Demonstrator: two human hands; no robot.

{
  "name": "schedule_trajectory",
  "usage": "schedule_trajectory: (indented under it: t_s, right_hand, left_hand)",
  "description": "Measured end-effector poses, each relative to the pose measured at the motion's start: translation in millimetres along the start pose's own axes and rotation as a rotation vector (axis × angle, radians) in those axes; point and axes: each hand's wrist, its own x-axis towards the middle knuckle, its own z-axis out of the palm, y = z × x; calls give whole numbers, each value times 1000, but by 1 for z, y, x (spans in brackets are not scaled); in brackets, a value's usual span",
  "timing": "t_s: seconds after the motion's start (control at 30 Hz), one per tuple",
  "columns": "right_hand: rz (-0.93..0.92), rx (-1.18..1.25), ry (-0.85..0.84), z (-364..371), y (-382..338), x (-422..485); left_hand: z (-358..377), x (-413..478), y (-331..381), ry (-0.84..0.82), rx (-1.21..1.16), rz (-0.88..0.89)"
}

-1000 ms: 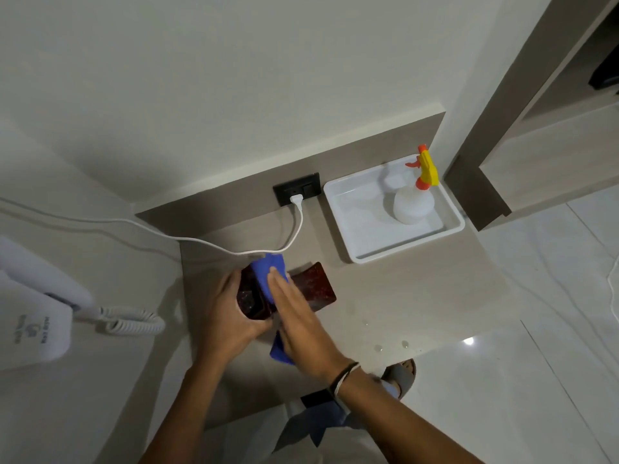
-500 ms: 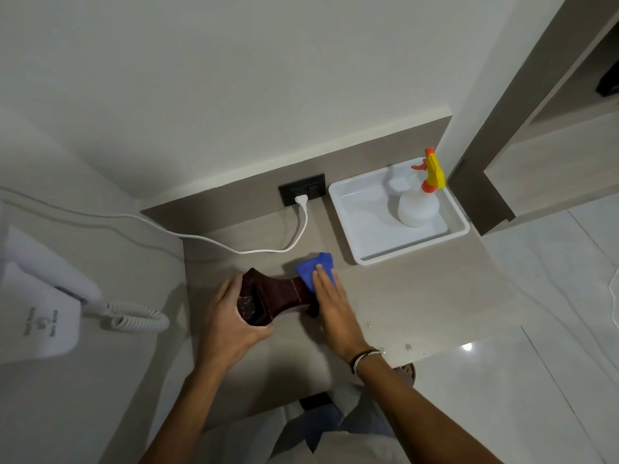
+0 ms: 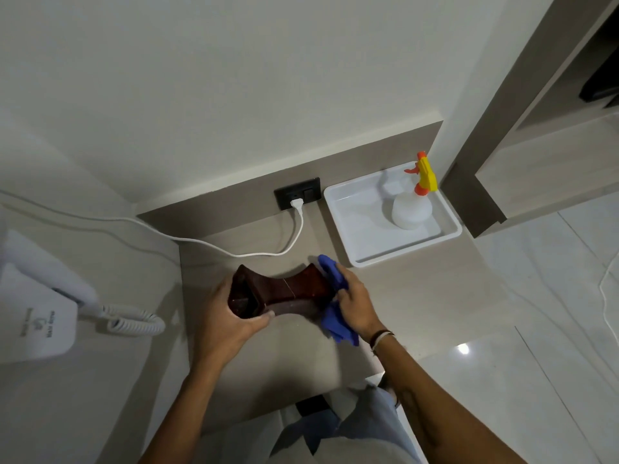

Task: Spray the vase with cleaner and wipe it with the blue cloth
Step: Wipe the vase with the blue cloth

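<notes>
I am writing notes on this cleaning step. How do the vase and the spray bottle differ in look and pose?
The vase is dark brown and lies on its side on the counter; the spray bottle is white with a yellow-orange head and stands upright in the white tray. The left hand holds the vase and the right hand presses the blue cloth to it; nothing touches the spray bottle.

The vase [image 3: 288, 291] in my hands looks dark brown and glossy — glazed, smooth. My blue cloth [image 3: 335, 296] is soft, matt fabric. The white tray [image 3: 361, 229] and spray bottle [image 3: 411, 209] look plastic; the counter [image 3: 418, 296] — matt wood-grain.
</notes>
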Motion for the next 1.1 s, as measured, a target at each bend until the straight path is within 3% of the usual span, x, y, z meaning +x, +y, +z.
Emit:
schedule_trajectory:
  t_s: [0.13,0.27,0.4,0.57,0.67,0.73,0.8,0.93,1.0,1.1]
  right_hand:
    - [233,393,-52,-3,4,-3]
    - [284,544,-27,7,-8,3]
    - [195,372,17,4,-19,9]
    - [-162,41,105,20,-41,-15]
    - [-510,-94,-66,51,-53,-42]
    - [-634,-251,-174,72,-50,-50]
    - [-629,-341,-186,77,-34,-42]
    - [-307,-637,-106,47,-4,-8]
    - [-252,-523,-138,51,-12,-5]
    - [-418,-140,-237,82,-46,-32]
  left_hand:
    - [-5,2,18,30,-45,-97]
    - [-10,10,14,-196,82,-112]
    - [-18,10,5,-328,216,-30]
    - [-6,16,4,-61,208,86]
    - [1,17,9,-47,132,85]
    - [4,16,7,-32,98,86]
    - [1,16,2,-45,138,42]
    - [-3,12,0,-35,216,17]
    - [0,13,5,-16,210,39]
    - [4,14,10,-23,187,65]
